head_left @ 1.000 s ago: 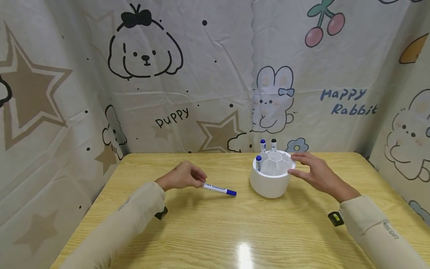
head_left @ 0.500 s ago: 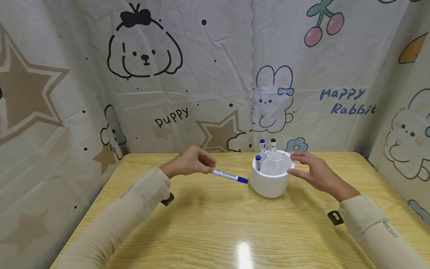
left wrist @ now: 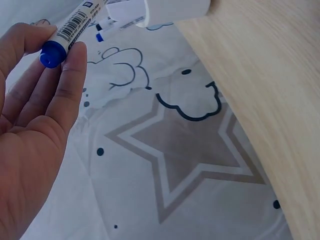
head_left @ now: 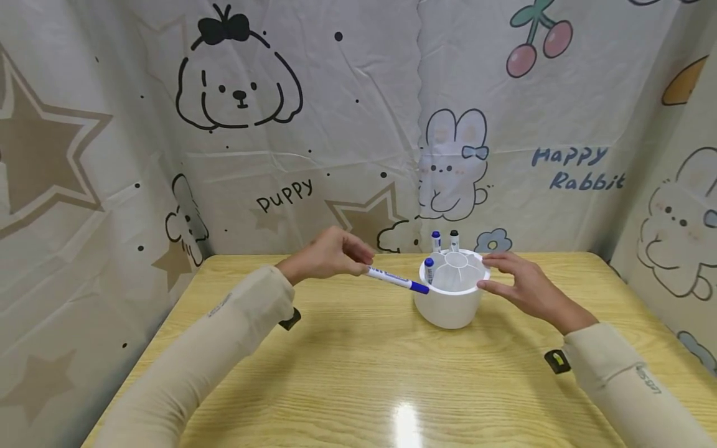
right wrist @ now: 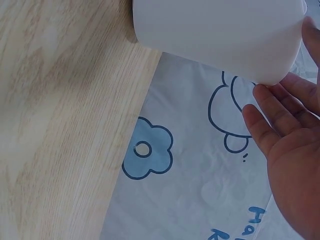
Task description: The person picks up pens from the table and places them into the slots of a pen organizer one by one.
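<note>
My left hand (head_left: 335, 255) pinches a white whiteboard marker with a blue cap (head_left: 396, 279) near its rear end. The marker slants down to the right, and its cap overlaps the left rim of a round white pen holder (head_left: 447, 308) in the head view. In the left wrist view, the marker's blue end (left wrist: 54, 54) sticks out between thumb and fingers. On the holder's other side, my right hand (head_left: 521, 283) touches the rim with thumb and fingertips spread and fairly straight. The right wrist view has these fingers (right wrist: 270, 107) against the holder's white wall (right wrist: 215, 35).
Two blue-capped markers (head_left: 429, 272) and a black-capped marker (head_left: 454, 240) stand in the holder's divided compartments. The holder stands toward the back of a wooden table (head_left: 336, 373). A printed curtain (head_left: 358, 124) hangs behind the table and along its sides.
My left hand has risen and moved right with the marker, bringing its cap from over the table to the holder's rim. My right hand and the holder have stayed in place.
</note>
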Action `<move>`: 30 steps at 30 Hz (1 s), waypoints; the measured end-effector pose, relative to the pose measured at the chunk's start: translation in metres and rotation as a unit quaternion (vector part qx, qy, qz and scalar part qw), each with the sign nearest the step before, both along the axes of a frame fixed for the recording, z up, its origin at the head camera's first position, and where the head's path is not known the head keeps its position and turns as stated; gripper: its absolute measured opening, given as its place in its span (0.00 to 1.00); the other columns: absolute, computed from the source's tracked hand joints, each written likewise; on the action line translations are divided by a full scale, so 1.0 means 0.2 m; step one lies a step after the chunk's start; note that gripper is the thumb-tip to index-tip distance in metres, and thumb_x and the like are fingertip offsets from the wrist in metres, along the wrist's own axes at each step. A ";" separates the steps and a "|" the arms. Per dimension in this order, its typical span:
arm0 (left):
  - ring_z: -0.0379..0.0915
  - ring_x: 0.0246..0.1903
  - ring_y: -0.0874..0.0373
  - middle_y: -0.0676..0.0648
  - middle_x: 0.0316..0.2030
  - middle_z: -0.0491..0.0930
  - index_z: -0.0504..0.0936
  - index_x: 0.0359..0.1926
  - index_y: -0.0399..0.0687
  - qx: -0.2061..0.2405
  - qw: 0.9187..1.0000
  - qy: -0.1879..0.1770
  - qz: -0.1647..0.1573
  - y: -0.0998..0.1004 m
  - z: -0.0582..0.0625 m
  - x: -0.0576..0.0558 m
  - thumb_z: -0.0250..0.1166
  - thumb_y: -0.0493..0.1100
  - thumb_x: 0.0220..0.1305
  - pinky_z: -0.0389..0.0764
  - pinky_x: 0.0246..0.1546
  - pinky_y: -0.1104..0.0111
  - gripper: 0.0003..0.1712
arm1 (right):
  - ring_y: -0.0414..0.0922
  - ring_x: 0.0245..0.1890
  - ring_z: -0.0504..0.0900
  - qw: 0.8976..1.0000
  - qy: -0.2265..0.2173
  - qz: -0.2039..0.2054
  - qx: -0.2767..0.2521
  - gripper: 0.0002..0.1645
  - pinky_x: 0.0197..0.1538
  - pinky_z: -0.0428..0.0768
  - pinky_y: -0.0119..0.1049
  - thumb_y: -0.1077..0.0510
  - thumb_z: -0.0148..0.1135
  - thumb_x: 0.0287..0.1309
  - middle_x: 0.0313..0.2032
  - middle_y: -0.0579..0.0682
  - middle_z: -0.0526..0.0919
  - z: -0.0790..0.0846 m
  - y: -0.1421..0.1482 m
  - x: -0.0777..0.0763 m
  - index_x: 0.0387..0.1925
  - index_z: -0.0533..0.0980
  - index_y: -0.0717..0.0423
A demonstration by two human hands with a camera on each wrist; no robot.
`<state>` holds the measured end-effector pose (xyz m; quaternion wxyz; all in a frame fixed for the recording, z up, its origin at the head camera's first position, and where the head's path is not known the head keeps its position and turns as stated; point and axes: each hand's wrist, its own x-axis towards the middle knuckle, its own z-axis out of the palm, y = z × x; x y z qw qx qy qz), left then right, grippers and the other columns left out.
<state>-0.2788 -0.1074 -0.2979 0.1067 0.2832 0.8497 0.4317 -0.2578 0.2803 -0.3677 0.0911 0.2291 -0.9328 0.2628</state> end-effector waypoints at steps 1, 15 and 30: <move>0.84 0.35 0.58 0.45 0.36 0.88 0.87 0.43 0.34 -0.002 1.000 0.002 0.002 0.01 0.01 0.00 0.71 0.30 0.58 0.85 0.38 0.68 0.11 | 0.69 0.57 0.74 1.000 -0.001 0.000 0.000 0.32 0.56 0.74 0.65 0.52 0.69 0.63 0.60 0.69 0.73 0.00 0.00 0.00 0.60 0.74 0.71; 0.84 0.36 0.58 0.47 0.36 0.88 0.88 0.43 0.36 -0.021 0.999 0.028 0.000 0.16 0.10 -0.04 0.71 0.31 0.59 0.84 0.38 0.70 0.10 | 0.69 0.58 0.74 1.000 -0.013 0.003 0.000 0.32 0.57 0.73 0.66 0.51 0.69 0.63 0.61 0.68 0.73 0.01 0.01 -0.04 0.60 0.74 0.70; 0.83 0.37 0.59 0.46 0.39 0.87 0.87 0.45 0.36 -0.028 0.998 0.046 -0.015 0.33 0.12 -0.06 0.72 0.31 0.58 0.83 0.39 0.73 0.12 | 0.69 0.60 0.72 1.000 -0.022 -0.004 0.004 0.34 0.58 0.73 0.66 0.49 0.68 0.64 0.62 0.68 0.72 0.01 0.01 -0.03 0.62 0.73 0.69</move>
